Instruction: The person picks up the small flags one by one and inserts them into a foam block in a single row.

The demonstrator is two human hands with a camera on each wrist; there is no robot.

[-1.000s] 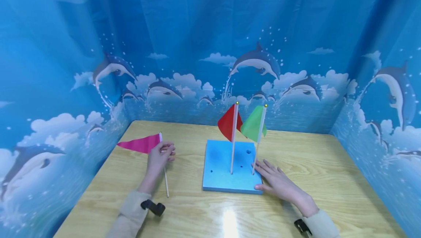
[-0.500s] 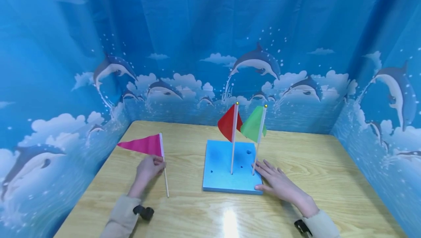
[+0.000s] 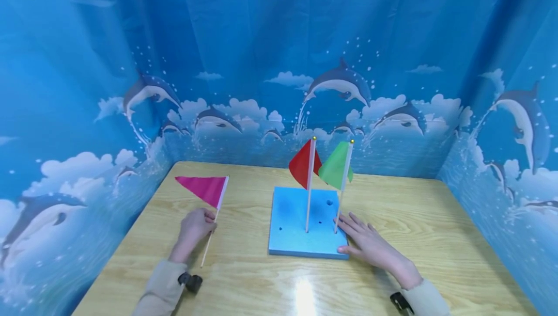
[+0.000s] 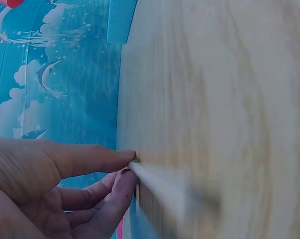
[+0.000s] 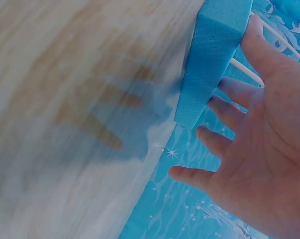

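My left hand [image 3: 194, 229] pinches the thin stick of a pink pennant flag [image 3: 208, 190] between thumb and fingertips. The flag leans, its cloth end up and to the right, its bare end toward me. In the left wrist view the stick [image 4: 157, 186] juts out blurred past the fingertips. A blue foam block [image 3: 289, 238] lies at mid-table, with a red flag [image 3: 302, 165] and a green flag [image 3: 336, 165] upright in it. My right hand [image 3: 368, 241] rests on the block's right edge, fingers straight and spread beside the green flag's stick.
Several small holes [image 3: 329, 203] show in the block's top. Everything stands on a wood-grain table [image 3: 244, 277]. A blue dolphin-print curtain [image 3: 244, 88] encloses the table at the back and both sides.
My left hand has moved down along the pink flag's stick and taken hold of it. The flag has tilted, its top shifting right and its lower end left. The right hand stays still.
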